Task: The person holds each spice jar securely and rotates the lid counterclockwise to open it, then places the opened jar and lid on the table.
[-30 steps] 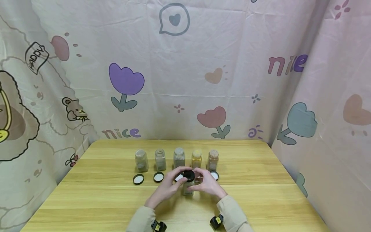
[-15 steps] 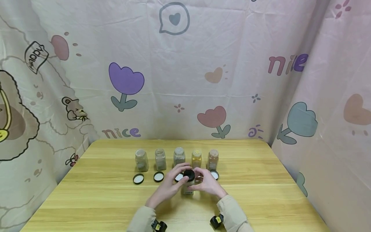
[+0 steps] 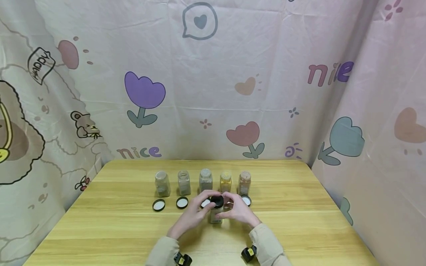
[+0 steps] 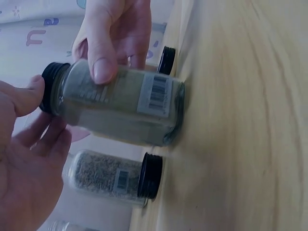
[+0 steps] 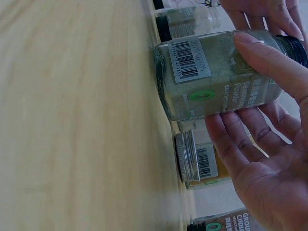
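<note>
A square glass spice jar [image 5: 211,79] filled with greenish-grey powder stands upright on the table in front of me. Its label reads "Seasoning Powder". My left hand [image 3: 192,215] pinches the black lid [image 3: 217,201] on the jar's neck, thumb on the near side and fingers round the far side. Lower down, my right hand [image 3: 240,211] holds the glass body between thumb and fingers. The left wrist view shows the lid [image 4: 51,86] sitting on the neck; whether it is threaded tight cannot be told.
Behind stands a row of several lidless spice jars, among them a clear one [image 3: 162,184], a yellow one [image 3: 225,183] and a reddish one [image 3: 244,184]. Black lids with white liners, like this lid [image 3: 158,205], lie before them. A printed curtain [image 3: 199,74] hangs behind the table.
My left fingers lift slightly on the lid half a second ago and are now lower again. The jar and my right hand keep their place.
</note>
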Demonstrator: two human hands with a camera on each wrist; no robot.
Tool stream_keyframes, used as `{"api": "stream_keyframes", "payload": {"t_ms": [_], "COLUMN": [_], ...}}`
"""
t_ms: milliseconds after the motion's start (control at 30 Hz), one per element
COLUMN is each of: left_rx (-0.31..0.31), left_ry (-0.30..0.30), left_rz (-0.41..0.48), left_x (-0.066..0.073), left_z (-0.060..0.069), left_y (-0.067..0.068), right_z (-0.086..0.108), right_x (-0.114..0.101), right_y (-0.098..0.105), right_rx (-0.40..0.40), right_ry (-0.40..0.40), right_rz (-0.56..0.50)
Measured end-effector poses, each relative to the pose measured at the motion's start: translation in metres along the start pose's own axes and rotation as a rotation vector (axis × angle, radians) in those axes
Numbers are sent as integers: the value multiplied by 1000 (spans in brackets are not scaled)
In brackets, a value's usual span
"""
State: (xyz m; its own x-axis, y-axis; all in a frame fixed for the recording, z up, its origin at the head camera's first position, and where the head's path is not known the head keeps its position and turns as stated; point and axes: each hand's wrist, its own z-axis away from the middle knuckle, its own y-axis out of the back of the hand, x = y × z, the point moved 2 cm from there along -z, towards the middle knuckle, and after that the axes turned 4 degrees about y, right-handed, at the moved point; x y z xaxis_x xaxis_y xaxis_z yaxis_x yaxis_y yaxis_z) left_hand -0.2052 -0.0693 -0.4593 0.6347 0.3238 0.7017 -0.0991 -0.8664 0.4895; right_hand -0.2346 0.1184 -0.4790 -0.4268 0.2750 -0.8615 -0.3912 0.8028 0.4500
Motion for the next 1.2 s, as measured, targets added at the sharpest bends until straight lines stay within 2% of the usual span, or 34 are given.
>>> {"api": "stream_keyframes", "payload": {"t_ms": [133,267,333,433,567,667,767,967,1067,1200], "left_rx": [65,74,48,-25,-95,-80,-40,43,44,5], "left_ry": [52,99,101,91,45,11,4,63,100,94], "left_rz": [-43,-41,-31,-3,23,9,-10,-30,-29,-19], "left_x": [3,5,5,5,4,4,5,6,6,4], "left_z": [-1,-2,-1,0,1,1,1,0,0,1], "left_y": [-3,-4,-3,-1,0,0,-2,-5,-4,-2], "right_z": [0,0,1,1,1,1,1,0,0,1], "right_x": [0,-1,-1,1,3,2,1,2,2,1], "right_y": [1,2,3,2,2,2,2,2,1,1], "right_rx": [-3,0,-1,-2,0,0,-3,-7,-3,-1], "right_ry": [4,9,11,10,3,4,12,12,12,2], "right_rz": [-17,-22,-20,-7,7,9,1,-19,-16,-15]}}
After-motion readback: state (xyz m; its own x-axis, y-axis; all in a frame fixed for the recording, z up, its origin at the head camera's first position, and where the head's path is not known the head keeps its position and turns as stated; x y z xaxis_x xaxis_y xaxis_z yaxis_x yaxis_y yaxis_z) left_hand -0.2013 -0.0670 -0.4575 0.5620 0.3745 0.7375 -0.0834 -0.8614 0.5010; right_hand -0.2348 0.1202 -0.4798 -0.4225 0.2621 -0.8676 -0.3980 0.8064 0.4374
